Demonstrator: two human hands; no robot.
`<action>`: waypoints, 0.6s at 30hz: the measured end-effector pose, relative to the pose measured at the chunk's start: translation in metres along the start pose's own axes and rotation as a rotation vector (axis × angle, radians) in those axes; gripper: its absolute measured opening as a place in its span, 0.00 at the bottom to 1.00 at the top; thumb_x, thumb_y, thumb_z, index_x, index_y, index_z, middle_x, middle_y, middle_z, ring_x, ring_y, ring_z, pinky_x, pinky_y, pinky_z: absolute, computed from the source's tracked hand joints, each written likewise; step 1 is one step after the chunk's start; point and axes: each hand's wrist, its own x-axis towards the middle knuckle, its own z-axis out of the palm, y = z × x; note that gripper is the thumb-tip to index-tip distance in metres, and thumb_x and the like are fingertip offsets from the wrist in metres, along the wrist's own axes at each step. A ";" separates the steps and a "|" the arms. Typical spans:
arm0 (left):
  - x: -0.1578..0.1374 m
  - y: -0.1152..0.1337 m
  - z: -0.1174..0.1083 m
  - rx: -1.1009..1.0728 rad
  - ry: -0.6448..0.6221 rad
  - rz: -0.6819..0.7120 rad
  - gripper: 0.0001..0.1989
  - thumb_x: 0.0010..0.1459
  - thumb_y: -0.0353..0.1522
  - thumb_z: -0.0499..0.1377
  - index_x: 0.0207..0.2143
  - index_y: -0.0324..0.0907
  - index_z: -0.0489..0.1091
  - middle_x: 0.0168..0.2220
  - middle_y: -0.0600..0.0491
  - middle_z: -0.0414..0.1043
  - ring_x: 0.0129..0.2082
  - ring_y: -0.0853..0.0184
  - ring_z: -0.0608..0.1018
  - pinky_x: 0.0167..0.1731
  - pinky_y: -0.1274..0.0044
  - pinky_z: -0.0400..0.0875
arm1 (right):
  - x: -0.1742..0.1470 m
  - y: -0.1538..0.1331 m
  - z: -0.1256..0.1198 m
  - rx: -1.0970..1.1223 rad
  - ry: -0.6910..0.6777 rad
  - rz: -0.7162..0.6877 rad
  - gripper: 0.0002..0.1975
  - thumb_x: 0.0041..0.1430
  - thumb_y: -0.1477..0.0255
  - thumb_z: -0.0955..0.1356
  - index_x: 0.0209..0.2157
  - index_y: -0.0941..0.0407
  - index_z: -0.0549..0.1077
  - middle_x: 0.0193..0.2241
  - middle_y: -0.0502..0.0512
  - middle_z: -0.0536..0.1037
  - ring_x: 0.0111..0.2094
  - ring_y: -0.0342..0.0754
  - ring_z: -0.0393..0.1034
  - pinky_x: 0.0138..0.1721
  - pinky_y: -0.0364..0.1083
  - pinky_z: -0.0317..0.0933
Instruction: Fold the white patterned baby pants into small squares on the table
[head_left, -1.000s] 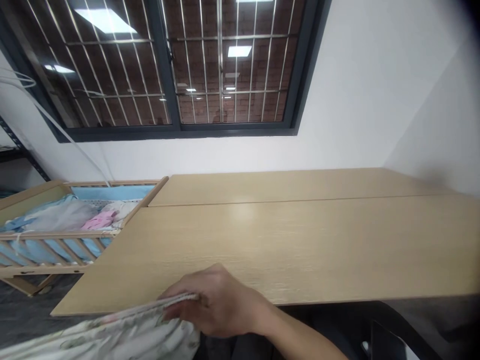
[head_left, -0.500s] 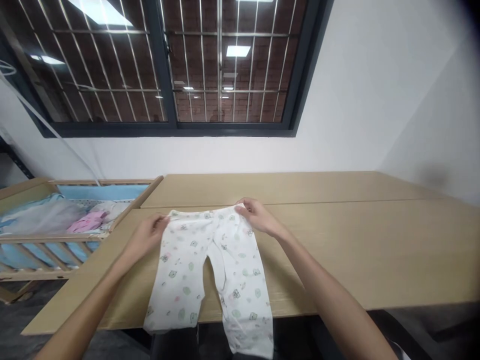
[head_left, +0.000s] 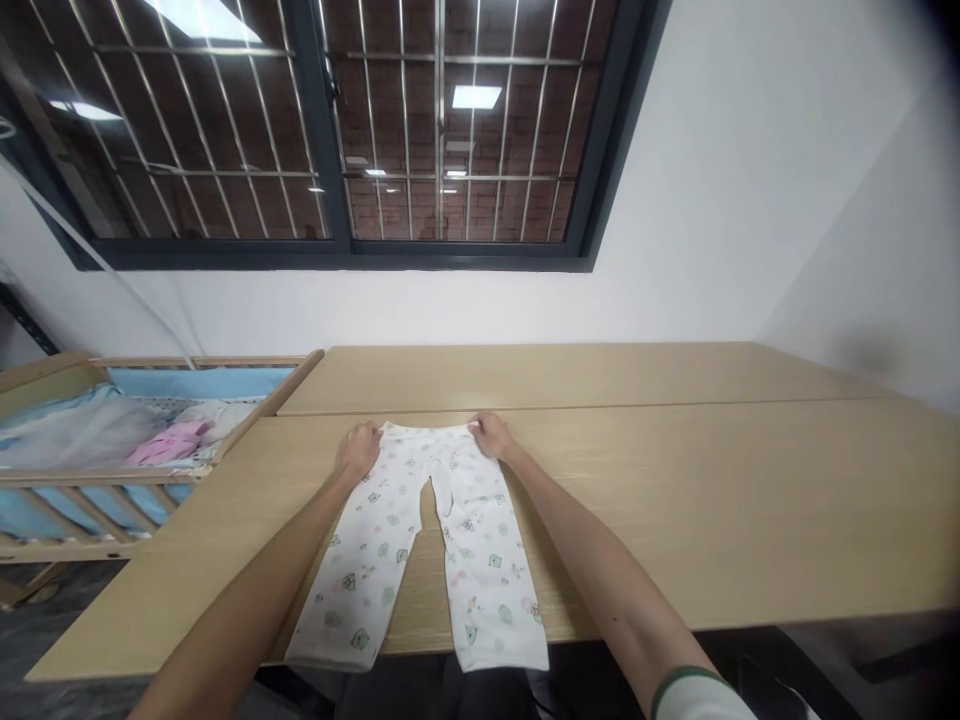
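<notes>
A pair of small white pants point(head_left: 480, 545) with green and pink prints is spread over the light wooden table point(head_left: 675, 500), waistband away from me and the leg ends at the table's front edge. At the left corner of the waistband, my left hand point(head_left: 358, 452) is closed on the cloth. My right hand point(head_left: 491, 437) pinches the opposite corner, so the waistband runs straight between the two. The legs lie apart, with bare wood showing between them. My fingertips are partly hidden by the hands themselves.
At the left stands a wooden crib point(head_left: 105, 480) with blue lining, holding a pink cloth point(head_left: 171, 442) and pale bedding. Behind the table is a white wall with a dark-framed barred window point(head_left: 457, 255). A white pole point(head_left: 97, 258) slants down toward the crib.
Both hands have moved the pants farther onto the table and lowered them. The left hand has shifted right and the legs now lie flatter, their ends drawn up to the table edge.
</notes>
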 end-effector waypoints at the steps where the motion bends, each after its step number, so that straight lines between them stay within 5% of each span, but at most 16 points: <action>1: 0.002 0.001 0.000 0.008 -0.002 -0.008 0.14 0.70 0.39 0.52 0.43 0.38 0.71 0.45 0.46 0.75 0.45 0.62 0.77 0.46 0.68 0.71 | 0.003 0.002 0.002 0.008 0.005 0.006 0.05 0.62 0.73 0.66 0.39 0.55 0.73 0.41 0.56 0.77 0.46 0.52 0.69 0.49 0.51 0.57; 7: -0.005 0.011 -0.010 0.036 -0.007 -0.034 0.15 0.70 0.39 0.52 0.42 0.39 0.72 0.45 0.46 0.75 0.44 0.61 0.77 0.45 0.68 0.72 | 0.013 0.009 0.008 0.121 0.009 0.059 0.04 0.60 0.72 0.68 0.38 0.54 0.71 0.33 0.51 0.76 0.38 0.48 0.69 0.43 0.45 0.59; 12: -0.031 0.042 -0.040 0.049 0.051 0.021 0.18 0.69 0.38 0.47 0.47 0.36 0.71 0.49 0.36 0.73 0.53 0.50 0.75 0.50 0.64 0.68 | 0.015 0.011 0.001 0.241 0.010 0.117 0.05 0.58 0.70 0.70 0.35 0.55 0.71 0.31 0.50 0.77 0.33 0.45 0.71 0.37 0.42 0.62; 15: -0.071 0.077 -0.058 0.028 0.069 0.155 0.20 0.69 0.40 0.47 0.51 0.37 0.68 0.54 0.36 0.70 0.57 0.49 0.70 0.56 0.61 0.63 | 0.014 0.010 -0.005 0.318 -0.006 0.131 0.07 0.57 0.70 0.72 0.34 0.57 0.71 0.31 0.52 0.78 0.32 0.44 0.71 0.36 0.41 0.63; 18: -0.141 0.117 -0.062 -0.035 -0.050 0.374 0.14 0.67 0.41 0.51 0.45 0.45 0.71 0.46 0.48 0.75 0.49 0.58 0.75 0.53 0.68 0.67 | 0.013 0.007 -0.009 0.374 -0.015 0.142 0.06 0.55 0.72 0.72 0.33 0.58 0.72 0.28 0.50 0.77 0.29 0.43 0.71 0.34 0.41 0.64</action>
